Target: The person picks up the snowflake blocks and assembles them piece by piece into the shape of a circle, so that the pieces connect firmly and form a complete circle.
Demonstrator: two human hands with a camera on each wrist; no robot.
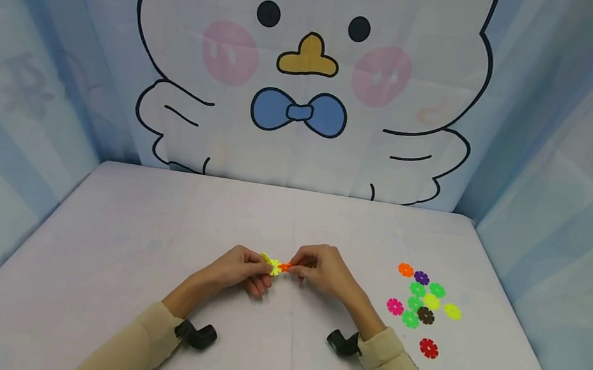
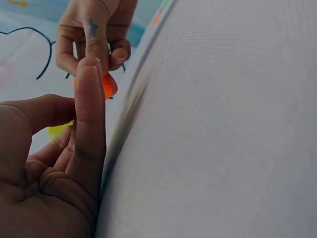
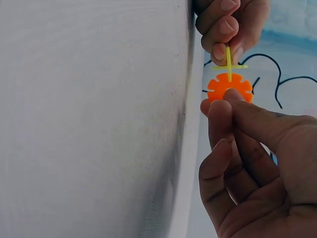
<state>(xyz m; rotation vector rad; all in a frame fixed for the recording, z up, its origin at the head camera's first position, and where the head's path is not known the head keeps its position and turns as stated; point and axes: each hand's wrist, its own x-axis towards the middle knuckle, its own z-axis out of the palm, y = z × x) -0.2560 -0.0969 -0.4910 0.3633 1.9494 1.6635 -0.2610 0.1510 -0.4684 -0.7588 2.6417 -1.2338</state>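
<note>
Near the middle of the table (image 1: 153, 207), my left hand (image 1: 239, 266) pinches yellow notched plastic discs (image 1: 275, 267) between thumb and fingers. In the right wrist view, two yellow discs (image 3: 229, 59) appear edge-on, crossing each other. My right hand (image 1: 326, 270) pinches an orange notched disc (image 3: 218, 85) between thumb and index finger. The orange disc's upper edge meets the yellow disc's lower edge; how deeply they are slotted cannot be told. In the left wrist view the left fingers (image 2: 89, 119) hide most of both colours.
To the right lie several loose notched discs: orange (image 1: 405, 269), purple (image 1: 421, 277), green (image 1: 411, 319), yellow (image 1: 452, 311), pink (image 1: 395, 306), dark brown (image 1: 425, 315) and red (image 1: 428, 347). A printed cloth (image 1: 291, 158) hangs behind the table.
</note>
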